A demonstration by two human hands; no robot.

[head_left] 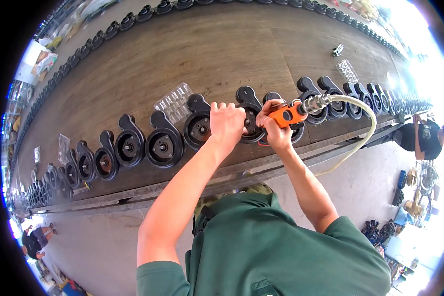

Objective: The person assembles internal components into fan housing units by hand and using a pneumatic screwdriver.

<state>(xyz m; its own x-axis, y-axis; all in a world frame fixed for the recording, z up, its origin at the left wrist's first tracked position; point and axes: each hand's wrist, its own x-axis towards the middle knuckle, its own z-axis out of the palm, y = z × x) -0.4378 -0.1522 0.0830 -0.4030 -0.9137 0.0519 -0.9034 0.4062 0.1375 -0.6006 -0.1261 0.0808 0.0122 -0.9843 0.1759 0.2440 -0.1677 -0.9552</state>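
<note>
My right hand (276, 127) is wrapped round an orange air tool (287, 115) with a metal fitting and a pale hose (371, 121). The hand and tool are over a black round housing (248, 94) with a raised lobe at its far end. My left hand (227, 121) is closed at the left rim of this housing, its thumb reaching toward the middle. Whatever its fingers pinch is hidden. The tool's working tip is also hidden behind my hand. Another black housing (197, 129) stands just left of my left hand, its centre shaft showing.
Similar housings (165, 143) line the near edge of the brown worktable (217, 49), and more stand along its far edge. Clear plastic trays (173, 102) and a small metal part (337, 50) lie on the table. Other people (424, 138) are at the far right and far left.
</note>
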